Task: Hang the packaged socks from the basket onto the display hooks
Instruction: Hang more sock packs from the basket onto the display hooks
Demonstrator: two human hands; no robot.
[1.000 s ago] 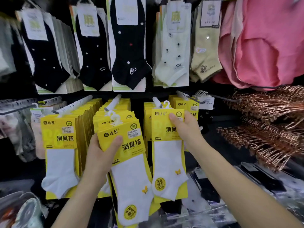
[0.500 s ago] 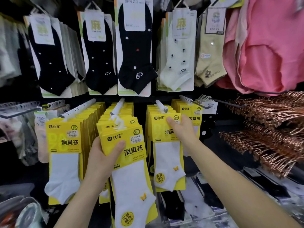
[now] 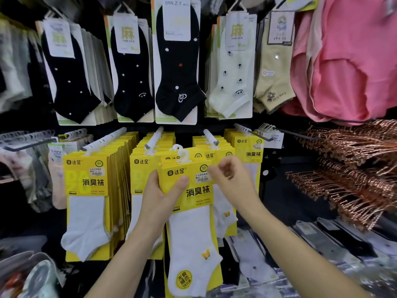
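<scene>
My left hand (image 3: 159,198) grips a small stack of yellow packs of white socks (image 3: 193,190), thumb across the front card. The stack's white plastic hanger tab (image 3: 180,153) sticks up just below and between two white display hooks (image 3: 154,136) (image 3: 210,136). My right hand (image 3: 234,181) hovers at the stack's upper right corner with loosely curled fingers. Its fingertips are at the card's edge and nothing is plainly held in it. Full rows of the same yellow packs (image 3: 86,179) hang on the hooks behind.
Black, cream and beige socks (image 3: 176,61) hang on the row above. Pink garments (image 3: 343,61) and bundles of copper-coloured hangers (image 3: 354,168) fill the right. Flat packaged socks (image 3: 322,244) lie at lower right. A blurred object (image 3: 32,276) sits at bottom left.
My right hand let go of the pack it had hung on the right hook and came back to the stack. My left hand shifted the stack up and to the right.
</scene>
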